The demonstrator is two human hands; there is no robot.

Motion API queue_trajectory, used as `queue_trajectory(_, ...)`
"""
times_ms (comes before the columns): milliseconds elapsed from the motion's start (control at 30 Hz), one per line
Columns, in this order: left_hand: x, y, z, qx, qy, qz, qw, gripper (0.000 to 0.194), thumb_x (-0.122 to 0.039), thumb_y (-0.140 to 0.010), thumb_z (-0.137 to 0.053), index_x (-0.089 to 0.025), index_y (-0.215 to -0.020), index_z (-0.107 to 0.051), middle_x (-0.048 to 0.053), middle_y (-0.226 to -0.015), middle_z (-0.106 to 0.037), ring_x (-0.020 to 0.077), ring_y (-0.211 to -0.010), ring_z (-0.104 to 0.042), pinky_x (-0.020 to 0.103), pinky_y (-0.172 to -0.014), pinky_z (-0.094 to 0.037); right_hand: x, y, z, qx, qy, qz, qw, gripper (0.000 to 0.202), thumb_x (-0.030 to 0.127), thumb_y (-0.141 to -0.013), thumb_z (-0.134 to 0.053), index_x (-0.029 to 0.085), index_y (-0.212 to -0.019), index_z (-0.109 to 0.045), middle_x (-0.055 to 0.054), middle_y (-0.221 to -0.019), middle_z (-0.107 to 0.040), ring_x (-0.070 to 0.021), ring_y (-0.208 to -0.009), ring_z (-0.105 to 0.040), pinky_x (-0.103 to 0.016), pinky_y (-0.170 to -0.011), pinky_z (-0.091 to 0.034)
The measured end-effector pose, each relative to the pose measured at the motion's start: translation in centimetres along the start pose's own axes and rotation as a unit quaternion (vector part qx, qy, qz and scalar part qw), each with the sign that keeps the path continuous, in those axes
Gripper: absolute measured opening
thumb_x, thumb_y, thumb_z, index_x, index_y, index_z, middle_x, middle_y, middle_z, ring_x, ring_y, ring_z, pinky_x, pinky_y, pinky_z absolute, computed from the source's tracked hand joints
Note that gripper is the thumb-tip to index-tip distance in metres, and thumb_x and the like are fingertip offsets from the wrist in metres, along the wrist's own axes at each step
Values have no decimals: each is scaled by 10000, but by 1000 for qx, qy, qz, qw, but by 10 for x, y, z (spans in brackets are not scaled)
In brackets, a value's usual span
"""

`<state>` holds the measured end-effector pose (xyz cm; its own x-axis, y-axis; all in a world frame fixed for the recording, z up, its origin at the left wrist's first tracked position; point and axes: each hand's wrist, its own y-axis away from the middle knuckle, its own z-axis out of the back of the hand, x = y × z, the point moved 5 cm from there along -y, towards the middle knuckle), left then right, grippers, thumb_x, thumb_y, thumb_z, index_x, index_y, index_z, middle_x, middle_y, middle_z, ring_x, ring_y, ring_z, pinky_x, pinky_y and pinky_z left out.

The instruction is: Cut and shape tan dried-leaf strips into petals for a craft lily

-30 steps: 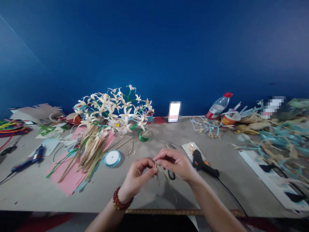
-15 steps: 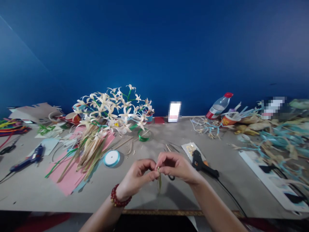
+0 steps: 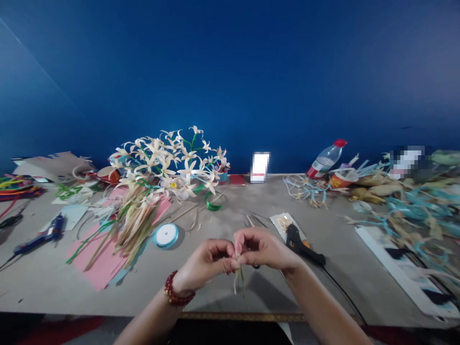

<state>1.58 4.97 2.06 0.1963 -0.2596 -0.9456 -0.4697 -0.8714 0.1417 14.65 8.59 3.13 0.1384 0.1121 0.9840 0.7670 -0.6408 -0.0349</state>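
My left hand (image 3: 212,258) and my right hand (image 3: 264,249) meet fingertip to fingertip above the front middle of the table. Both pinch a thin pale-green strip (image 3: 236,281), which looks like dried husk. Two narrow ends of it hang down below the fingers; the part between the fingertips is hidden. A red bead bracelet circles my left wrist. Behind my right hand, the dark loop of some tool shows in part. Nearest on the left lies a ribbon spool (image 3: 166,235) with light-blue edges. To the right of my right hand rests a black glue gun (image 3: 304,245).
White artificial flowers (image 3: 176,158) stand at the back left, with dried husks (image 3: 138,225) and pink paper (image 3: 95,256) before them. A blue glue gun (image 3: 45,235) lies far left. At right are a tilted bottle (image 3: 325,160), a power strip (image 3: 391,268) and heaped husk strips (image 3: 424,211).
My fingertips have shifted slightly on the strip. Its hanging part, earlier close together, now shows as two separate ends below the fingers. The table items look unmoved.
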Motion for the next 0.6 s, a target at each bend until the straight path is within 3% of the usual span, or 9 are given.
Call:
queue_trajectory(333,12,1,3,-18,61,10,998,273,-329,-705,-826,-127,-735,-645,1,-676,-619,83,-598,-522,199,-599,-418,-5,2,1,7,19,35,999,260,375,-831,-736,156,-831,-595,-11,-800,-596,-85,-634,-482,-195,-559,-354)
queue_trajectory(600,21,0,2,-49,125,-10,991,213,-309,-747,-802,-135,-769,-681,4,-710,-624,95,-647,-540,213,-653,-427,-9,2,5,-27,22,31,999,283,400,-808,-752,174,-792,-583,20,-707,-559,-89,-594,-473,-198,-549,-376)
